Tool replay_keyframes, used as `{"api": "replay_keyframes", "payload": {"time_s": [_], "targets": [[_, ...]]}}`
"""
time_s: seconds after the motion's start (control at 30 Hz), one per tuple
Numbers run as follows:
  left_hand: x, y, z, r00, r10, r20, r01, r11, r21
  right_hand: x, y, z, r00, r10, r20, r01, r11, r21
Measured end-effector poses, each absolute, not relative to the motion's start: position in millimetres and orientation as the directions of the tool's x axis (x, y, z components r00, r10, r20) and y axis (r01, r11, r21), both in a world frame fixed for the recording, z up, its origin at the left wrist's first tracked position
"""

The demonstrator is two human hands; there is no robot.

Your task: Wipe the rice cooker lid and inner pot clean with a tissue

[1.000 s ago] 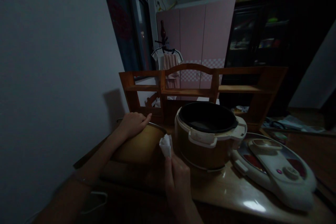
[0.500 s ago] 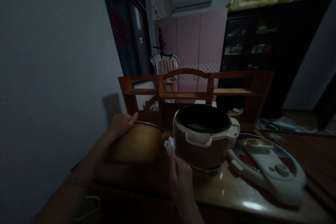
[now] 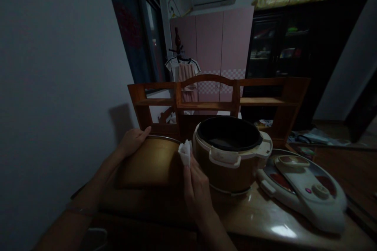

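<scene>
My left hand (image 3: 132,141) grips the rim of a gold-coloured inner pot (image 3: 151,162) on the left of the table; the fingers beyond the rim are hidden. A folded white tissue (image 3: 185,153) is pinched in my right hand (image 3: 198,188), at the right side of the pot near its rim. Just right of that hand stands the rice cooker body (image 3: 226,174), lidless, with a dark interior. Its detached lid (image 3: 303,188), off-white with a pink button and a knob, lies on the table at the right.
A glossy table (image 3: 244,215) carries these things. Along its back edge runs a wooden shelf rack (image 3: 206,106). A wall (image 3: 64,86) rises close on the left. Farther back are a pink wardrobe (image 3: 209,47), a dark cabinet (image 3: 273,47) and hanging clothes (image 3: 185,72).
My right hand has moved up and left with the tissue, closer to the inner pot's side. My left hand keeps its grip on the rim. The view has shifted slightly.
</scene>
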State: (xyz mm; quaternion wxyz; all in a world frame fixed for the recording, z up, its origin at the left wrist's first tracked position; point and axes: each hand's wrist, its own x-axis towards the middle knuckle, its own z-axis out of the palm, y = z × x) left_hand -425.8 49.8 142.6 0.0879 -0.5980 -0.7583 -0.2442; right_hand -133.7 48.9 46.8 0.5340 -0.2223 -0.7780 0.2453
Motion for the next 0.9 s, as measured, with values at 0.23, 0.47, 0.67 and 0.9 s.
{"api": "replay_keyframes", "payload": {"time_s": [0.23, 0.47, 0.67, 0.9], "targets": [[-427, 50, 137, -0.312, 0.858, 0.408, 0.896, 0.123, 0.427, -158, 62, 57, -0.436, 0.437, 0.787, 0.041, 0.883, -0.467], [-424, 52, 139, -0.294, 0.871, 0.394, 0.891, 0.100, 0.444, -167, 70, 29, -0.391, 0.495, 0.776, 0.010, 0.845, -0.534], [-422, 53, 140, -0.306, 0.862, 0.404, 0.893, 0.112, 0.437, -163, 71, 19, -0.398, 0.545, 0.738, 0.018, 0.809, -0.588], [-428, 50, 137, -0.316, 0.856, 0.408, 0.887, 0.113, 0.448, -164, 74, -8, -0.322, 0.629, 0.708, 0.009, 0.750, -0.662]]}}
